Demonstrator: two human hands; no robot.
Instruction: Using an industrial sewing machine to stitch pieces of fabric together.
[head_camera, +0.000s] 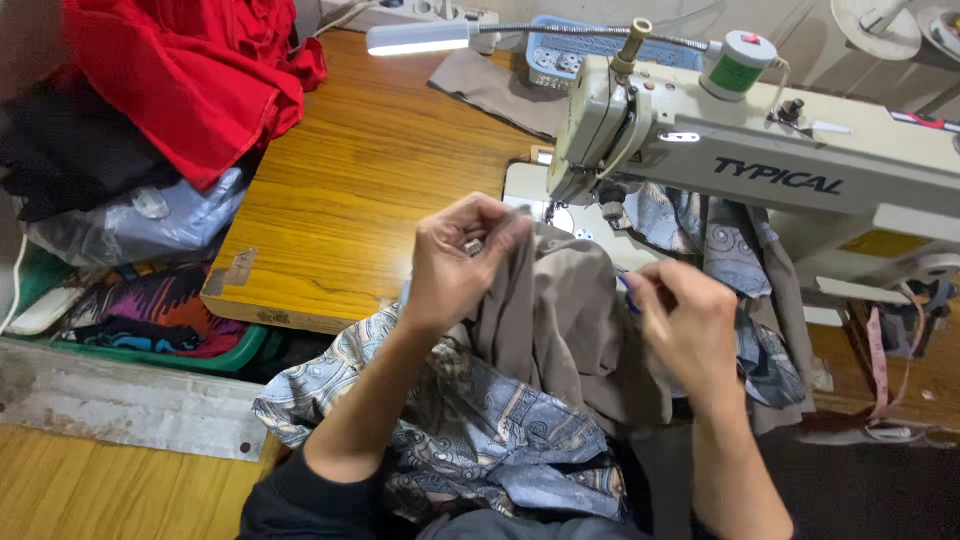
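My left hand pinches the upper edge of a taupe cloth, fingers closed on the fabric just in front of the sewing machine's needle area. A small metallic thing shows between its fingers; I cannot tell what it is. My right hand grips the same taupe cloth lower right, a thin blue object poking out near its thumb. A grey-blue patterned fabric hangs under the taupe cloth over my lap and runs beneath the cream sewing machine.
A wooden table carries the machine. Red cloth, black cloth and a plastic bag pile up at the left. A green crate of colourful fabric sits below. A lamp and green thread spool stand above the machine.
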